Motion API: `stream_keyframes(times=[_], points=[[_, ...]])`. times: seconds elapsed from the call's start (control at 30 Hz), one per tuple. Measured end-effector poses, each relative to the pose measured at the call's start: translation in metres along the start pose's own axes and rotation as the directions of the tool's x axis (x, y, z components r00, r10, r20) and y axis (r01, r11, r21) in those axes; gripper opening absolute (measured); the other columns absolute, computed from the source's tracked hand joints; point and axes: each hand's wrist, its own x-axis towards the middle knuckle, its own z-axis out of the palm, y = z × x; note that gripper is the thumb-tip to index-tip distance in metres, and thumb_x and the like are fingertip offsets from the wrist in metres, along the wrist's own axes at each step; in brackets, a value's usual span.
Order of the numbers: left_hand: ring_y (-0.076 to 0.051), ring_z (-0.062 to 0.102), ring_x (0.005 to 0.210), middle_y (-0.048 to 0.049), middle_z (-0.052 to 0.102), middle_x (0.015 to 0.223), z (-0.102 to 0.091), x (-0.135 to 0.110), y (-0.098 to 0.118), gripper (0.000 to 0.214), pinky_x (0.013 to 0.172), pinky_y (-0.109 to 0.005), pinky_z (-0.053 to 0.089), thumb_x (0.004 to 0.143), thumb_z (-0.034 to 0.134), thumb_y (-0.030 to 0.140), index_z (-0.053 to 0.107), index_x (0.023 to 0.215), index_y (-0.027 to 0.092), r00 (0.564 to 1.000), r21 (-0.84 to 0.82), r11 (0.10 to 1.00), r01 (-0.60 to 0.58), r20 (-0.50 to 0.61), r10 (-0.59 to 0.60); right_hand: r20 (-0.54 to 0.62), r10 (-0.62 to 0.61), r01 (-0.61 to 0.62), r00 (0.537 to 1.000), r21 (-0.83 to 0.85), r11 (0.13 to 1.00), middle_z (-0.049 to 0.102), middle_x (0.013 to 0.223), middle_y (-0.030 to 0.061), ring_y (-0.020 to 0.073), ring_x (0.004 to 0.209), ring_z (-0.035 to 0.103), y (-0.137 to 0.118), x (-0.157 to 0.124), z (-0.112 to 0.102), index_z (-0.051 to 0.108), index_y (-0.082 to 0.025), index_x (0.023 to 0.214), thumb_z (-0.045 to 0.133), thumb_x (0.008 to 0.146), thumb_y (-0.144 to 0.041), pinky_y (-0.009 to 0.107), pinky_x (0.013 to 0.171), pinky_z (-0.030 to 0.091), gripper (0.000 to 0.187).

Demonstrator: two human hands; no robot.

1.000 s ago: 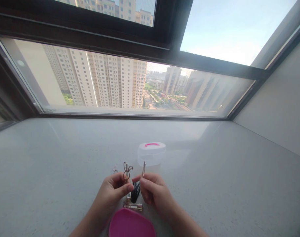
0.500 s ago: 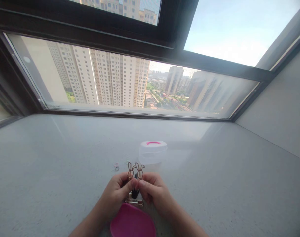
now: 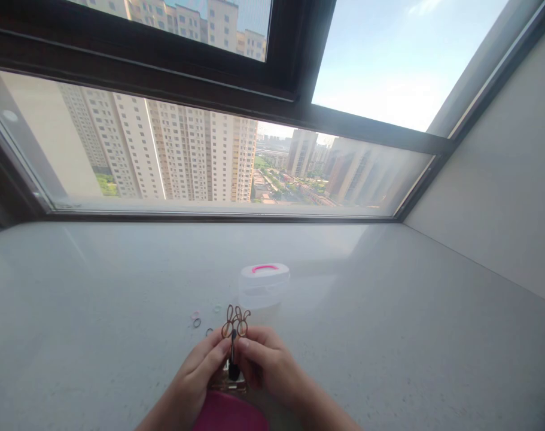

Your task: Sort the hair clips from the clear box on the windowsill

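Observation:
My left hand point(image 3: 201, 365) is closed with thumb and fingers pinching a brown-gold wire hair clip point(image 3: 228, 328) shaped like a rabbit's head. Beside it, my right hand point(image 3: 270, 359) pinches a matching rabbit hair clip point(image 3: 242, 328). The two outlines stand upright, side by side; whether they touch I cannot tell. A small black piece point(image 3: 234, 370) shows between the hands, partly covered by the fingers. Under them lie shiny gold-coloured metal pieces point(image 3: 230, 387), half hidden. Closest to me is a pink tray-like piece point(image 3: 231, 414), cut off by the frame.
Behind the hands stands a translucent white box point(image 3: 264, 293) with a pink handle. Small hair ties, one of them dark point(image 3: 197, 322), lie left of it on the pale speckled sill point(image 3: 389, 335). A dark-framed window point(image 3: 200, 219) runs along the back, with a wall point(image 3: 501, 179) at right.
The view has shifted, so the box and sill appear further left and lower. The rabbit outlines have come closer together. A second dark ring now shows beside my left hand.

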Motion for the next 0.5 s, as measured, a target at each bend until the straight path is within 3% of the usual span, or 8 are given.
stream_keyframes(times=[0.2,0.3,0.5], points=[[-0.016,0.057,0.063,-0.0002,0.062,0.065,0.0033,0.0033,0.0016,0.032,0.058,-0.023,0.048,0.065,0.071,0.042,0.067,0.084,0.015,0.999,-0.102,0.994,0.031,0.04,-0.027,-0.045,0.033,-0.029,0.998,0.093,0.995,0.038,0.039,-0.0054,0.0059,0.037,0.029,0.0014,-0.0005,0.0052,0.055,-0.012,0.061,0.057,0.075,-0.031,0.021,0.04,0.016,0.024],[-0.013,0.052,0.055,0.0017,0.056,0.06,0.0042,0.0051,0.0004,0.029,0.051,-0.022,0.044,0.066,0.071,0.041,0.062,0.077,0.015,0.994,-0.183,0.98,0.072,0.1,-0.054,-0.041,0.034,-0.032,0.999,0.061,0.998,0.04,0.039,-0.0048,0.0061,0.036,0.029,0.0052,0.0004,0.0029,0.056,-0.011,0.062,0.056,0.075,-0.03,0.021,0.039,0.015,0.023],[-0.006,0.034,0.044,0.0069,0.039,0.05,-0.0016,0.01,-0.0061,0.036,0.041,-0.016,0.029,0.067,0.068,0.045,0.05,0.059,0.016,1.0,-0.169,0.986,0.005,0.018,-0.002,-0.02,0.015,-0.015,1.0,0.001,1.0,0.042,0.039,-0.0048,0.0057,0.035,0.032,0.005,0.001,-0.003,0.06,-0.01,0.067,0.057,0.075,-0.033,0.02,0.038,0.017,0.025]])
